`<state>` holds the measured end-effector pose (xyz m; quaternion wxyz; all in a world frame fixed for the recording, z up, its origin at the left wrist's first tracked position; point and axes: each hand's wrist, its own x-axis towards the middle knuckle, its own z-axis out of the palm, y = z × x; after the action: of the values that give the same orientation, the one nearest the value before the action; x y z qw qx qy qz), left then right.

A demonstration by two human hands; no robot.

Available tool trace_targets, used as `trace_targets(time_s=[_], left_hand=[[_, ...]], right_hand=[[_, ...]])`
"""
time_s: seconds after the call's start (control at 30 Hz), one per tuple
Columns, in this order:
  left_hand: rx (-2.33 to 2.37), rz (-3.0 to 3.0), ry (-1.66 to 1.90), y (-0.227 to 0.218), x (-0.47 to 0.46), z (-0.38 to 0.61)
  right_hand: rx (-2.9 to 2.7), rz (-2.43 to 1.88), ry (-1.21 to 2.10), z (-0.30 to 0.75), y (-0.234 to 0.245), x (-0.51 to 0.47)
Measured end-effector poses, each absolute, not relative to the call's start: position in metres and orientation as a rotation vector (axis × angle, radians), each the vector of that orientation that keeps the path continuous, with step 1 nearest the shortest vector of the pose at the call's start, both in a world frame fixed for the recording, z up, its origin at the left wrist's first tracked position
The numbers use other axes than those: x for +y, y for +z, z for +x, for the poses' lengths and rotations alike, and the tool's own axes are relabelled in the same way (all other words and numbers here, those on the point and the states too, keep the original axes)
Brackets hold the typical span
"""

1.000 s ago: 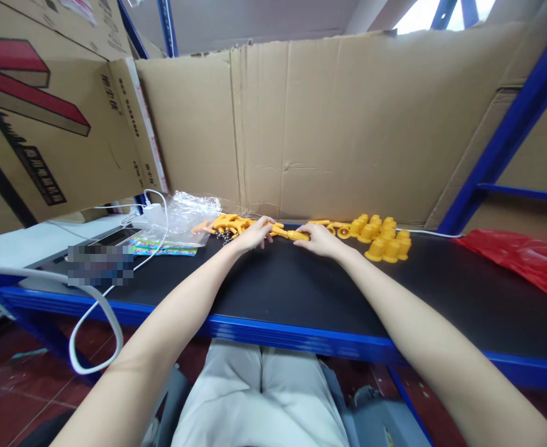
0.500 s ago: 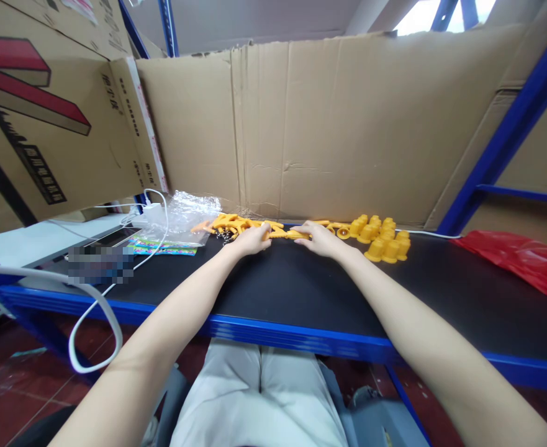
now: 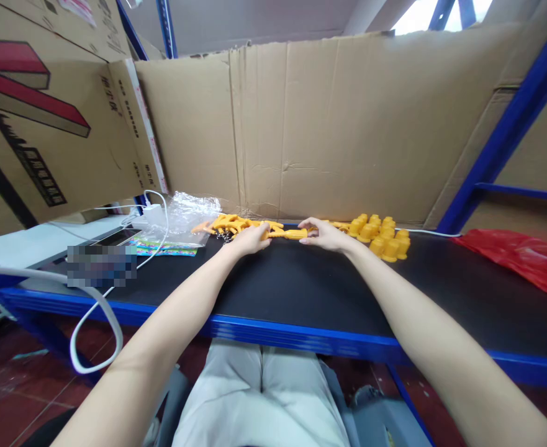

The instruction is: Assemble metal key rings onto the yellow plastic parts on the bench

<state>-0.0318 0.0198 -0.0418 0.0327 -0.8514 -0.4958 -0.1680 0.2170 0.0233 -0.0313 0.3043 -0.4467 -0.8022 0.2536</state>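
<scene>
Left hand (image 3: 253,239): fingers curled in, back of the hand uppermost, seemingly closed on the left part of a yellow rod (image 3: 294,234); the palm side is hidden
Right hand (image 3: 324,236): half open, thumb and fingers parted and curved about the rod's right end; whether a fingertip touches it I cannot tell
Rod's place: between the two hands, roughly level, at or just above the worktop (image 3: 301,288), thin in the middle and thicker at the right end
Rod's feel: looks like moulded plastic, so probably light and stiff, a bit slippery where smooth; the thin stretch is likely the weakest part
Rod's grip: the thick right end seems the best hold, pinched between thumb and fingers, with the left part steadied and no sideways bending
Pile (image 3: 230,221): yellow branching pieces heaped loosely behind and left of the left hand
Metal bits (image 3: 225,236): small and shiny at the pile's front, too small to make out
Cups (image 3: 387,233): yellow, flared at the foot, grouped close together to the right of the right hand
Clear bag (image 3: 187,214): crumpled, left of the pile
Packets (image 3: 168,249): flat and colourful, in front of the clear bag
Red bag (image 3: 518,254): far right of the worktop
Cardboard (image 3: 357,130): standing upright behind everything
</scene>
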Motion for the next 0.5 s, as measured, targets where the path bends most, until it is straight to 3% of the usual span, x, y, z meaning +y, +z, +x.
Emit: trace_targets(time_s=[0.17, 0.5], left_hand=[[-1.497, -2.601, -0.504, -0.038, 0.016, -0.032], [-1.500, -2.605, -0.511, -0.039, 0.019, -0.030]], right_hand=[[-2.016, -1.094, 0.970, 0.216, -0.034, 0.026], [-1.892, -1.189, 1.230, 0.220, -0.021, 0.012]])
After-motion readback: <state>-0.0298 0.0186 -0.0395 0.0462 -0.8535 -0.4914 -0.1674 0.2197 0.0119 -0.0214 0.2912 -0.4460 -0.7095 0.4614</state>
